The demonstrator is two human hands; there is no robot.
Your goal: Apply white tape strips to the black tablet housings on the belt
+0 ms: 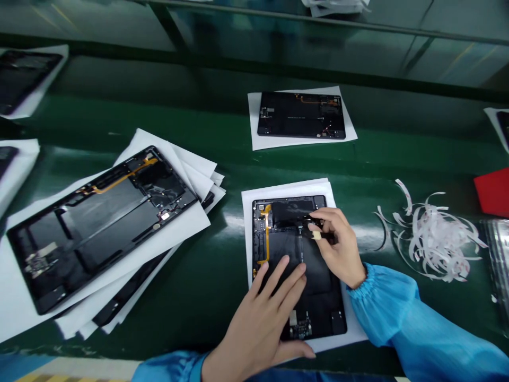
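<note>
Fingers (278, 276) of the left hand (260, 323) lay spread and flat on the lower half of an opened tablet (296, 265), pressing on it, gripping nothing. Right hand (338, 246) curled over the tablet's upper right part, its fingers (318, 225) pinched closed on a small pale tab (316, 235) held just over the tablet's insides. Both arms wore blue sleeves (401, 313).

The tablet lay back-open on a white sheet (248, 212) on the green desk (199, 281), directly in front of the person. An orange ribbon cable (267, 233) ran down the tablet's left side.

To the left, a stack of tablets (99, 223) interleaved with white sheets, the top one also open. Farther back, another open tablet (301, 115) on its own sheet. To the right, well apart from the right hand, a heap of peeled white strips (433, 239); beyond it a red box (493, 191) at the frame edge.
</note>
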